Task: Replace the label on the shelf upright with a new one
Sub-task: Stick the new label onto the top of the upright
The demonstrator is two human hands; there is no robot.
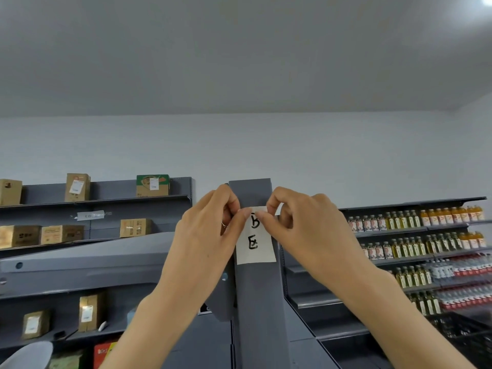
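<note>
A white paper label [256, 245] with black handwritten characters lies against the front of the dark grey shelf upright [259, 302], near its top. My left hand [210, 235] pinches the label's upper left corner between thumb and forefinger. My right hand [300, 225] pinches its upper right corner the same way. The label's top edge is partly hidden by my fingertips; its lower half hangs flat on the upright.
Grey shelves on the left hold cardboard boxes [77, 187]. Shelves on the right carry rows of bottles [415, 246]. A dark plastic crate [468, 334] sits at the lower right. A grey shelf panel [87, 259] slants across the left, close to the upright.
</note>
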